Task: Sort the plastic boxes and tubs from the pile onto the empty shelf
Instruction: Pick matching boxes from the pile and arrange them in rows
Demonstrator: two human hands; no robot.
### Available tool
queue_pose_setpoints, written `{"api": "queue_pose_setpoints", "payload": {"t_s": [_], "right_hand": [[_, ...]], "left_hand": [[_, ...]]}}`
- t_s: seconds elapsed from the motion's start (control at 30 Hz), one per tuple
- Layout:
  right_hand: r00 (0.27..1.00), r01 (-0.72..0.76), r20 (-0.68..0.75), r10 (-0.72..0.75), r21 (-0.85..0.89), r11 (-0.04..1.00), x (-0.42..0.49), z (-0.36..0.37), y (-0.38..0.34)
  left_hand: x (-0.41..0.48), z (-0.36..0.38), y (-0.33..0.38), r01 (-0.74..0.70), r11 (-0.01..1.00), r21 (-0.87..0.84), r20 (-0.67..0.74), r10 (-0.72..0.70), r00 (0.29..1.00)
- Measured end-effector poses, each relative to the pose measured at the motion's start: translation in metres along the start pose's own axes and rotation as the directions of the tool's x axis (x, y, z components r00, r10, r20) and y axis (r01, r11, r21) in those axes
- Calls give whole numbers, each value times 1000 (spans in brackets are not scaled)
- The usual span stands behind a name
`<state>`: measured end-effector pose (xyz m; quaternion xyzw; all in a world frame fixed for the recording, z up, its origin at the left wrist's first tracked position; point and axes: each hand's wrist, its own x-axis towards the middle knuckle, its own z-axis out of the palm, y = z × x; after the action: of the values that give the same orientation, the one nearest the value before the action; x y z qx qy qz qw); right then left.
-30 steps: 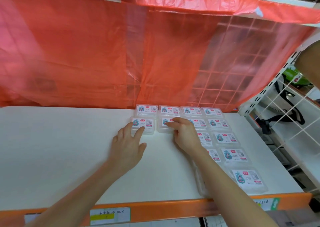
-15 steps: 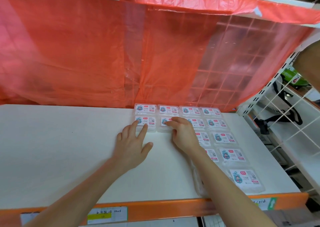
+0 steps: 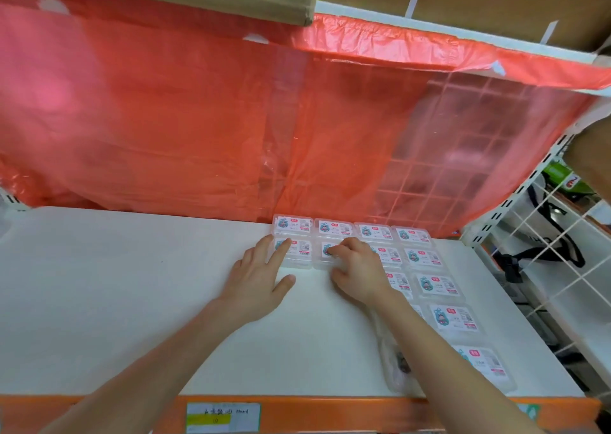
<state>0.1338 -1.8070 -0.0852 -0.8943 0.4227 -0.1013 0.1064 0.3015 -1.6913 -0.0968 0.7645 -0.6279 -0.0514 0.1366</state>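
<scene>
Left hand (image 3: pixel 261 278) has fingers spread, tips on the end box (image 3: pixel 302 251) at its 1 o'clock. Right hand (image 3: pixel 358 268) curls round the neighbour box (image 3: pixel 320 259) at 11. Both boxes sit back-right on the shelf (image 3: pixel 132 301).

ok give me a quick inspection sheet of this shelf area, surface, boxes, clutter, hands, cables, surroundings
surface: white shelf board with an orange front edge
job's things: labelled clear plastic boxes lie flat in rows at the back right, four across the back row
clutter: crumpled clear wrap beside the right forearm; paper label on the orange edge
grippers: left hand flat, fingertips on the end box of the second row; right hand has bent fingers on top of the neighbouring box, thumb at its front edge
cables: nothing seen
surroundings: red plastic sheet behind, cardboard above, white wire rack with black straps to the right
</scene>
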Motion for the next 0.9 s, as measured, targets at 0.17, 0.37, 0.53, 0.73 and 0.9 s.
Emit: {"api": "queue_pose_setpoints", "payload": {"t_s": [0.17,0.37,0.53,0.73,0.9], "right_hand": [[997,-28,68,43,-205,978,11,-11,-24],[985,165,81,-151,-213,963,18,7,-93],[930,364,134,-343,-186,913,27,31,-170],[825,558,186,-534,-112,822,31,64,-279],[786,605,201,-585,-50,795,39,87,-358]], "left_hand": [[-3,-20,-22,49,998,41,-53,-47,998],[-28,-41,-68,160,981,108,-112,-147,983],[-70,-65,-123,317,937,144,-129,-300,945],[-131,-94,-211,498,855,147,-171,-474,864],[-182,-120,-274,553,807,209,-200,-518,832]]}}
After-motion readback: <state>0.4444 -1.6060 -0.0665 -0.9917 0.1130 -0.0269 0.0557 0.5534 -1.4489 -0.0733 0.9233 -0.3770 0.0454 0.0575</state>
